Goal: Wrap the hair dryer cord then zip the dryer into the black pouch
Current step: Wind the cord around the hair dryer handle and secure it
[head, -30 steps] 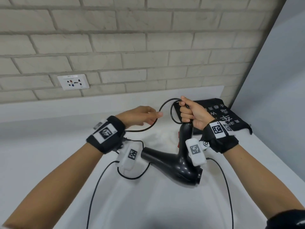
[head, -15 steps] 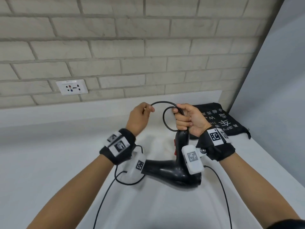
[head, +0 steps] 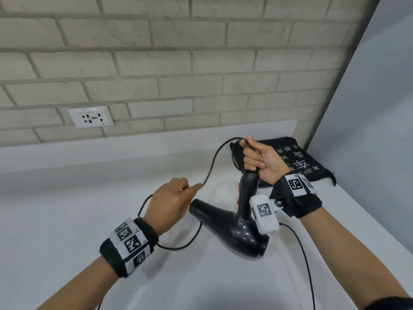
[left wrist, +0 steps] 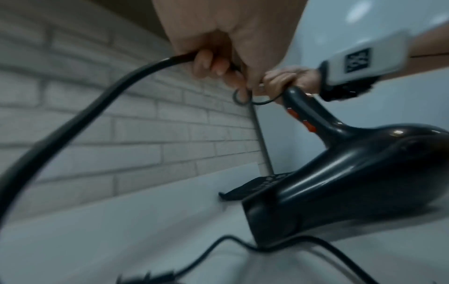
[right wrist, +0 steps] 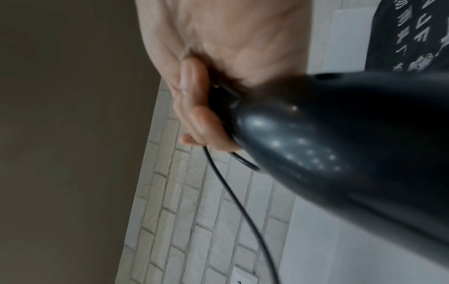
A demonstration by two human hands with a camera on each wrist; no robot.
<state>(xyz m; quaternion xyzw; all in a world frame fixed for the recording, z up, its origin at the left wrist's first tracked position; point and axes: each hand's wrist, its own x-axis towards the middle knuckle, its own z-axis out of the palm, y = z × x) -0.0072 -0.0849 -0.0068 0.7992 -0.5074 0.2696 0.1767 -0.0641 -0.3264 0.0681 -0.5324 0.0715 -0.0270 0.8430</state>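
Note:
A glossy black hair dryer (head: pixel 232 227) stands with its body on the white counter and its handle pointing up. My right hand (head: pixel 259 161) grips the top of the handle (right wrist: pixel 279 134) together with a loop of the black cord (head: pixel 214 157). From that hand the cord arcs down to my left hand (head: pixel 176 198), which pinches it in curled fingers (left wrist: pixel 211 63) just left of the nozzle. More cord trails over the counter under the nozzle. The black pouch (head: pixel 297 159) with white lettering lies flat behind my right hand, in the counter's back right corner.
A brick wall with a white wall socket (head: pixel 91 116) runs behind the white counter (head: pixel 67 209). A grey side wall (head: pixel 368 130) closes off the right. Thin wrist-camera cables hang from both forearms.
My left hand has come down and toward me along the cord, from level with the right hand to beside the nozzle. The right hand keeps its grip on the handle and loop.

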